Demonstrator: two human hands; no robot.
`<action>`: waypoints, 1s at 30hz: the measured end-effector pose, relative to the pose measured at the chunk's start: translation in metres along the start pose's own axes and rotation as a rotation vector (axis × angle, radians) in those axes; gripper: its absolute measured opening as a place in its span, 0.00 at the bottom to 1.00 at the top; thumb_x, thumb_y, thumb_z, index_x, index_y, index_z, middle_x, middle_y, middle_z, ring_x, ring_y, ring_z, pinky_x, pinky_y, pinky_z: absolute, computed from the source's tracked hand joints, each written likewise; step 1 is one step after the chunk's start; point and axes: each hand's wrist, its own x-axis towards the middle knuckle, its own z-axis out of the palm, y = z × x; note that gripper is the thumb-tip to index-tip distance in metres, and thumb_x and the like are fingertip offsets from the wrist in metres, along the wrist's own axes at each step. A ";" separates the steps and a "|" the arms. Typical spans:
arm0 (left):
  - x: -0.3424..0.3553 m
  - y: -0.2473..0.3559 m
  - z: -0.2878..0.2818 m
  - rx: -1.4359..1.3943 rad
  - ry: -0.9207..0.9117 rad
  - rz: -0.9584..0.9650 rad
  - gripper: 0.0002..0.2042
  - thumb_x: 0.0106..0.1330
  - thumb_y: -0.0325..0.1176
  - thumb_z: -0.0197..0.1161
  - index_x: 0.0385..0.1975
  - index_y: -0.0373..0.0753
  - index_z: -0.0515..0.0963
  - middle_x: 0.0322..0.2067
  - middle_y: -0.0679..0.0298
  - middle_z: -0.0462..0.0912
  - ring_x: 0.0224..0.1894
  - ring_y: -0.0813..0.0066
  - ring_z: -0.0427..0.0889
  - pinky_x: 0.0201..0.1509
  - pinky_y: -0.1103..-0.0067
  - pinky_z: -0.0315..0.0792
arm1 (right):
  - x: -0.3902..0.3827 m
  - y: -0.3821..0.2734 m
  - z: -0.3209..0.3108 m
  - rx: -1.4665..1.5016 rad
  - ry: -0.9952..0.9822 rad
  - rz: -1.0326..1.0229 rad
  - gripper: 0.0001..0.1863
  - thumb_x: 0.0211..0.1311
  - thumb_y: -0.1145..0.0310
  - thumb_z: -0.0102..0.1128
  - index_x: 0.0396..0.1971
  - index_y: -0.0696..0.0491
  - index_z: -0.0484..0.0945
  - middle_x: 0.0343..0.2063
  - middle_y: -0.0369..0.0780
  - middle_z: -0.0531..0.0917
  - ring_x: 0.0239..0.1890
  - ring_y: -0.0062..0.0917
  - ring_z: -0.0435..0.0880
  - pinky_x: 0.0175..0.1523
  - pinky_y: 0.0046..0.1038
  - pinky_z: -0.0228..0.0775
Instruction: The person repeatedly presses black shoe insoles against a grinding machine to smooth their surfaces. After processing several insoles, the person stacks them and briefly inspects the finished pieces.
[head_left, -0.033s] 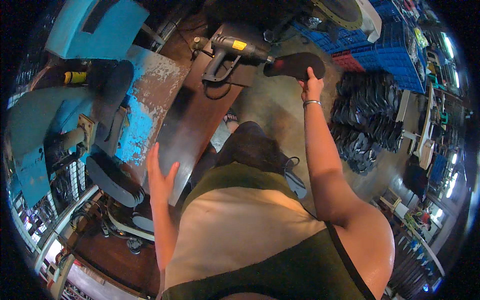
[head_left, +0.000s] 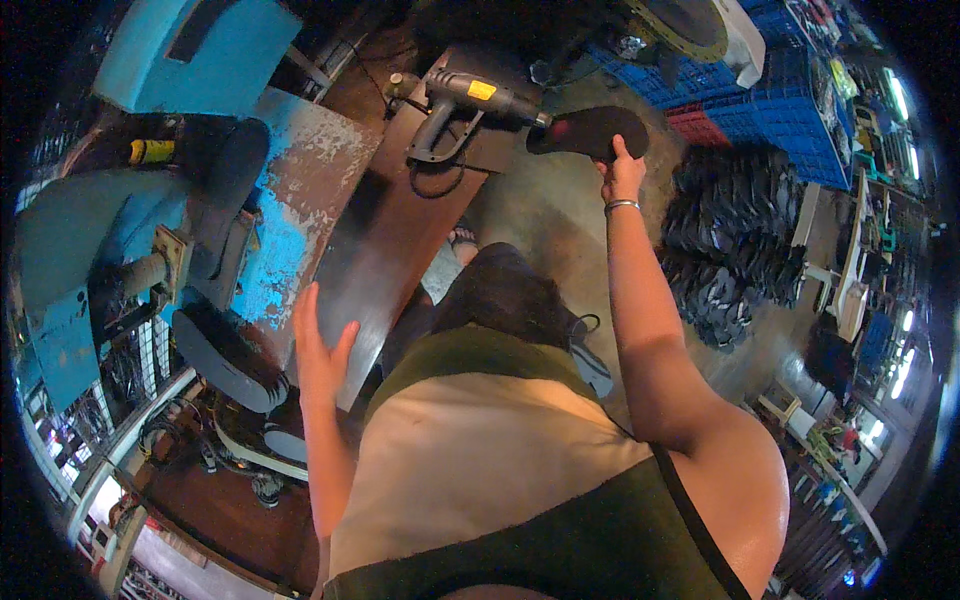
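Note:
My right hand (head_left: 621,172) grips a dark sole (head_left: 590,130) by its rounded end, with the thumb on top. The sole's other end is by the nozzle of a grey-black heat gun (head_left: 455,95), and a red glow shows on it there. The gun lies on a dark board (head_left: 385,280) with its cord looped beside it. At the board's lower left, my left hand (head_left: 325,350) has its fingers apart and holds nothing; whether it touches the surface I cannot tell.
Turquoise machinery (head_left: 190,55) stands at the left beside a paint-worn metal table (head_left: 310,170). Several grey soles (head_left: 220,365) lie lower left. Blue crates (head_left: 790,130) stand upper right, above piles of black soles (head_left: 725,210) on the floor (head_left: 530,210). Shelving (head_left: 850,290) lines the far right.

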 end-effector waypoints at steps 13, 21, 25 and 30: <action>0.157 -0.077 -0.035 0.272 0.328 0.074 0.42 0.62 0.43 0.78 0.78 0.55 0.67 0.79 0.42 0.59 0.81 0.39 0.57 0.82 0.45 0.54 | -0.074 -0.121 0.021 -0.266 -0.122 -0.638 0.26 0.71 0.56 0.75 0.52 0.66 0.86 0.52 0.46 0.90 0.48 0.35 0.89 0.56 0.37 0.82; 0.259 -0.085 -0.090 0.569 -0.003 -0.239 0.48 0.55 0.52 0.80 0.79 0.61 0.66 0.79 0.42 0.61 0.82 0.36 0.52 0.79 0.31 0.42 | -0.277 -0.140 0.209 0.057 -0.817 -0.266 0.23 0.74 0.65 0.72 0.60 0.63 0.81 0.57 0.45 0.85 0.52 0.35 0.88 0.60 0.41 0.82; 0.192 -0.060 -0.027 0.530 -0.157 -0.028 0.46 0.56 0.52 0.80 0.78 0.63 0.69 0.77 0.42 0.63 0.81 0.39 0.56 0.82 0.38 0.43 | -0.352 -0.092 0.304 0.029 -1.061 0.144 0.35 0.70 0.59 0.76 0.59 0.65 0.62 0.48 0.58 0.85 0.44 0.48 0.92 0.49 0.46 0.88; 0.091 -0.081 0.019 0.292 -0.043 -0.112 0.50 0.58 0.50 0.82 0.81 0.72 0.60 0.84 0.47 0.48 0.85 0.43 0.47 0.82 0.36 0.43 | -0.378 0.025 0.389 -0.073 -1.263 0.286 0.23 0.73 0.67 0.71 0.62 0.53 0.73 0.59 0.45 0.84 0.52 0.46 0.90 0.53 0.45 0.89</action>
